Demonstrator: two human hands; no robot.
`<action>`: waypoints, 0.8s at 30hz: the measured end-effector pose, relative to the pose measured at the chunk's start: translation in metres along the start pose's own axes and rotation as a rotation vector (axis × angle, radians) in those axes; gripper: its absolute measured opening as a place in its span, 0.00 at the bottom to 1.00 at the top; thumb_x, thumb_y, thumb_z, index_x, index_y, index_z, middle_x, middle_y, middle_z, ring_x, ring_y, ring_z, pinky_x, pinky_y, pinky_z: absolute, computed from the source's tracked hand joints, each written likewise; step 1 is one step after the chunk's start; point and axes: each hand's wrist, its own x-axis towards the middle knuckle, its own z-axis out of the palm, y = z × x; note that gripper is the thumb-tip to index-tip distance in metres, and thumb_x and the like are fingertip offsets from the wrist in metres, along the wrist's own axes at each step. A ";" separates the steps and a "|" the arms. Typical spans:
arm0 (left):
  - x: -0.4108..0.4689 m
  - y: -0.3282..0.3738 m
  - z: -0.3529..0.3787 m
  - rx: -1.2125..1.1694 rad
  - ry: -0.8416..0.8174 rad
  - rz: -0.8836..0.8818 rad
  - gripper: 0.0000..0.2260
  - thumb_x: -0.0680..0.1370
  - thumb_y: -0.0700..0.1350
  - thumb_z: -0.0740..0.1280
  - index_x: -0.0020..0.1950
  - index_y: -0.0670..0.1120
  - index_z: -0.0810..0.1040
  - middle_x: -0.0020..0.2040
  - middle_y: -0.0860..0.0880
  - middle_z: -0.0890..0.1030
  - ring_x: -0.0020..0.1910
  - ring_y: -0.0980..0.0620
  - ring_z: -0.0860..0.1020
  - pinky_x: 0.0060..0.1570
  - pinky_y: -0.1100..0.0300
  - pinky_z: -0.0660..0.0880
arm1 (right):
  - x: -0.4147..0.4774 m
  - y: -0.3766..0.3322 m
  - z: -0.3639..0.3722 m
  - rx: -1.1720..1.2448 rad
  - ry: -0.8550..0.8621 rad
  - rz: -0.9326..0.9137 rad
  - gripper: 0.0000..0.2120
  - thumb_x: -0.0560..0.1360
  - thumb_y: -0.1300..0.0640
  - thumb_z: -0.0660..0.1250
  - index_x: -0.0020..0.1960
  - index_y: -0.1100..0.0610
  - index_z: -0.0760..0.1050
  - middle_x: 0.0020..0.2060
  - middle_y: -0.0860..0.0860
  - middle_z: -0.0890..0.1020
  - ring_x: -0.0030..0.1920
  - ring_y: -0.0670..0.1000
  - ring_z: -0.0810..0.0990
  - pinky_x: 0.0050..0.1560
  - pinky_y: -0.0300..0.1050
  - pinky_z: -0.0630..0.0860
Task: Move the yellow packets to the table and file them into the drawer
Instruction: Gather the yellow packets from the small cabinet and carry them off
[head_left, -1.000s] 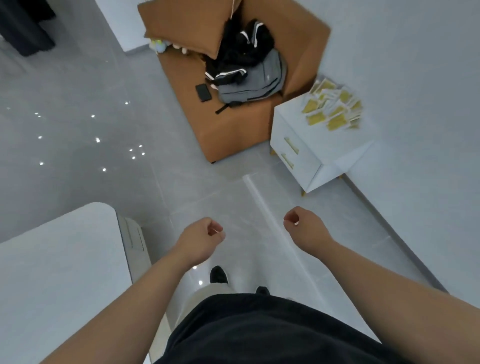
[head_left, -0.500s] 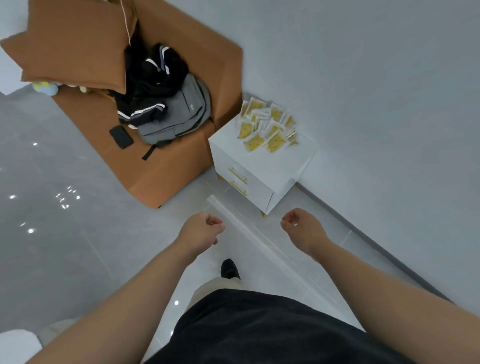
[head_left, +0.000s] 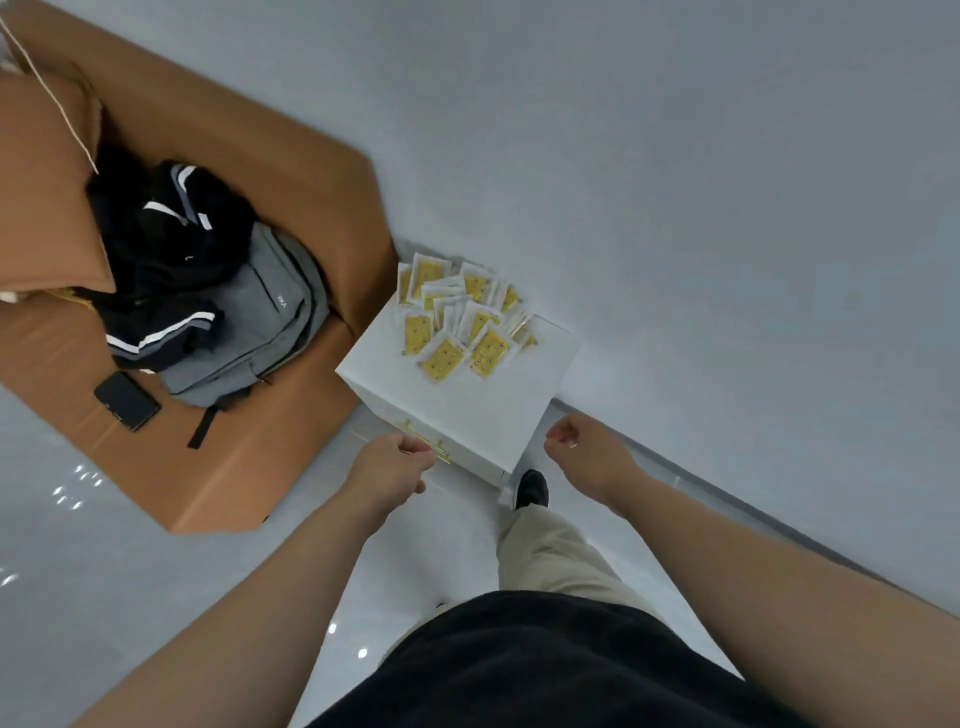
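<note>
Several yellow packets (head_left: 457, 325) lie in a loose pile on the far part of a small white drawer cabinet (head_left: 483, 415) that stands against the wall. Its top drawer has a gold handle (head_left: 435, 447) on the front face. My left hand (head_left: 389, 465) hovers just in front of that handle with loosely curled fingers, holding nothing. My right hand (head_left: 582, 452) hangs near the cabinet's right front corner, also loosely curled and without anything in it. Neither hand touches the packets.
A brown armchair (head_left: 291, 171) stands left of the cabinet, carrying a grey backpack (head_left: 260, 317), a black jacket (head_left: 166, 260) and a black phone (head_left: 126, 400). A grey wall (head_left: 727, 208) runs behind. My shoe (head_left: 531, 488) is at the cabinet's base.
I have walked up to the white cabinet, which now sits directly under my hands. The large white table at the lower left has left the view. Both hands stayed loosely curled.
</note>
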 end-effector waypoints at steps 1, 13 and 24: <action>0.012 0.014 0.003 -0.001 0.010 -0.005 0.03 0.80 0.45 0.68 0.50 0.47 0.78 0.48 0.47 0.81 0.40 0.50 0.80 0.38 0.58 0.72 | 0.016 -0.003 -0.012 -0.001 0.000 0.000 0.04 0.80 0.55 0.64 0.54 0.53 0.76 0.47 0.44 0.78 0.50 0.49 0.78 0.51 0.42 0.73; 0.111 0.129 0.023 -0.030 0.062 -0.086 0.06 0.78 0.44 0.70 0.53 0.45 0.76 0.47 0.45 0.81 0.39 0.48 0.79 0.34 0.59 0.70 | 0.134 -0.059 -0.098 -0.148 -0.130 0.026 0.09 0.81 0.54 0.63 0.58 0.55 0.76 0.47 0.48 0.79 0.44 0.49 0.77 0.46 0.43 0.74; 0.208 0.118 -0.003 0.285 0.014 -0.122 0.24 0.76 0.49 0.73 0.68 0.43 0.71 0.64 0.43 0.76 0.62 0.42 0.76 0.61 0.48 0.75 | 0.195 -0.087 -0.064 0.190 -0.220 0.494 0.03 0.82 0.56 0.65 0.52 0.56 0.75 0.47 0.52 0.77 0.44 0.54 0.80 0.45 0.48 0.79</action>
